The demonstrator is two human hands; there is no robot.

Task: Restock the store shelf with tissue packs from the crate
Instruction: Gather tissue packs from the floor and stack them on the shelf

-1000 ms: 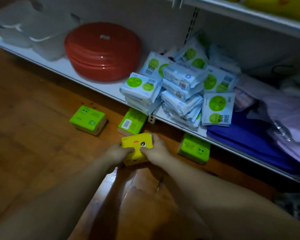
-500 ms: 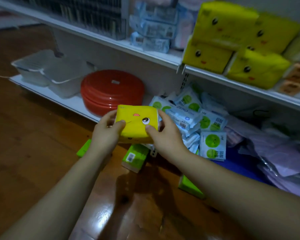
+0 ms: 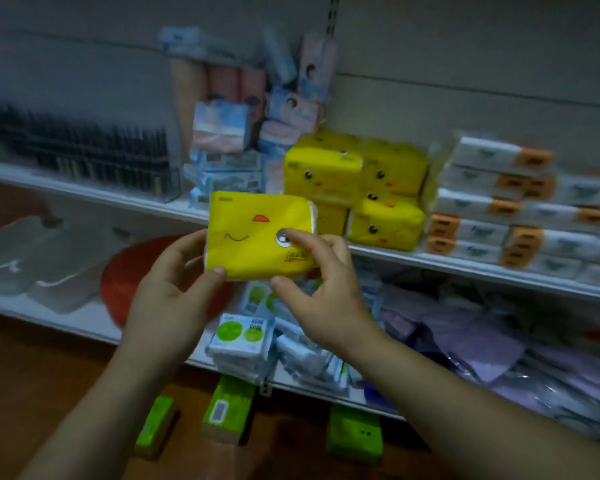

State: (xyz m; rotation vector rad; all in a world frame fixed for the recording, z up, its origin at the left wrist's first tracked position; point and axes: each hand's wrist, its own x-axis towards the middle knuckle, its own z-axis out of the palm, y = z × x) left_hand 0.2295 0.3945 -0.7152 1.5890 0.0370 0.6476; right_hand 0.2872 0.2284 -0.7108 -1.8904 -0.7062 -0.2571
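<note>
While outstretched, left hand (image 3: pixel 168 299), right hand (image 3: pixel 321 296) pinch pack (image 3: pixel 253 244).

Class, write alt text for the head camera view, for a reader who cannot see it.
A left hand and a right hand hold a yellow tissue pack with a cartoon face before a store shelf bearing stacked yellow packs. Green packs lie on the wooden floor.

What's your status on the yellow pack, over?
Left hand and right hand pinch yellow tissue pack. In air before yellow stack. Path looks open.
</note>
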